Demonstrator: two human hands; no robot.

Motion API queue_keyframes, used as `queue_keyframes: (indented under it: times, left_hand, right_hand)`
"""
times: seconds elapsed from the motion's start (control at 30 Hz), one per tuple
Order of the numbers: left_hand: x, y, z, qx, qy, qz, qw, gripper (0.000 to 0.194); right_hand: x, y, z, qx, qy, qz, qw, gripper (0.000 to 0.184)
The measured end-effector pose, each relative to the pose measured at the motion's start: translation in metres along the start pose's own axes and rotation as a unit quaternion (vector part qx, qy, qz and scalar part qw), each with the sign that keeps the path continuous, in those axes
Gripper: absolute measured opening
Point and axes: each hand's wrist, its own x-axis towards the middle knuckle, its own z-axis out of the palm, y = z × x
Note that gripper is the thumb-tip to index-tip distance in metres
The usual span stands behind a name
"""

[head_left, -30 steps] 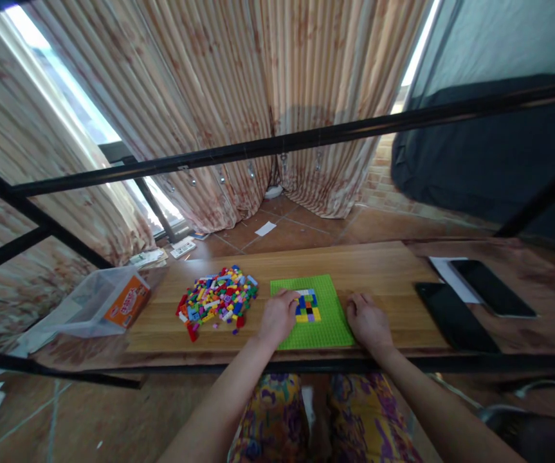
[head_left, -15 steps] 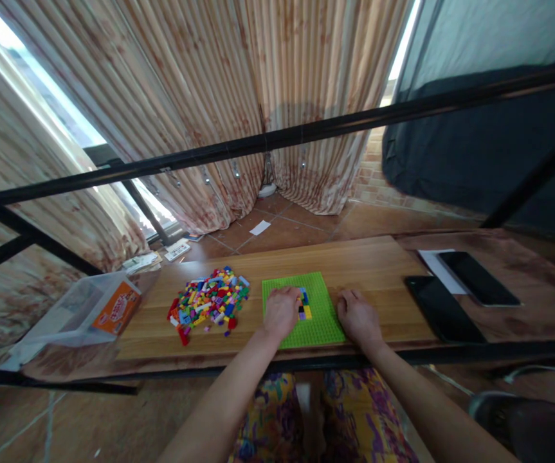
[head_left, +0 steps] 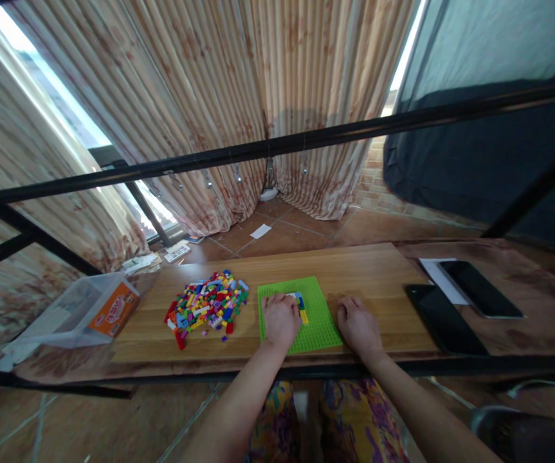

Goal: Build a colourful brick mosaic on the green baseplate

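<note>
A green baseplate (head_left: pixel 318 318) lies on the wooden table (head_left: pixel 378 276) in front of me. My left hand (head_left: pixel 281 319) rests on the plate, fingers curled over a small patch of blue, yellow and white bricks (head_left: pixel 300 303), most of which it hides. My right hand (head_left: pixel 358 325) lies loosely closed on the table just right of the plate's edge; nothing shows in it. A heap of loose coloured bricks (head_left: pixel 207 305) lies left of the plate.
A clear plastic box with an orange label (head_left: pixel 81 312) lies at the table's left end. Two dark tablets or phones (head_left: pixel 445 318) (head_left: pixel 480 286) and a white sheet (head_left: pixel 444 280) lie at the right. Black frame bars (head_left: pixel 282 146) cross above the table. Curtains hang behind.
My left hand has slid further over the bricks on the plate, covering more of them. The right hand has stayed beside the plate. The view has shifted slightly.
</note>
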Motion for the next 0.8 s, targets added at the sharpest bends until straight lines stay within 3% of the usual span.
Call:
queue_keyframes:
  times: [0.2,0.6,0.8]
  left_hand:
    - [-0.003,0.000,0.005,-0.061,0.016,-0.055,0.996,0.010]
    - [-0.015,-0.004,0.011,-0.114,0.047,-0.029,0.992,0.019]
    - [-0.039,-0.004,0.010,-0.071,0.066,-0.019,0.995,0.034]
  right_hand:
    - [0.000,0.002,0.001,0.003,0.005,-0.005,1.000,0.021]
    - [0.001,0.006,0.005,0.022,0.020,-0.010,1.000,0.019]
    - [0.001,0.007,0.006,0.028,0.030,-0.026,0.999,0.020]
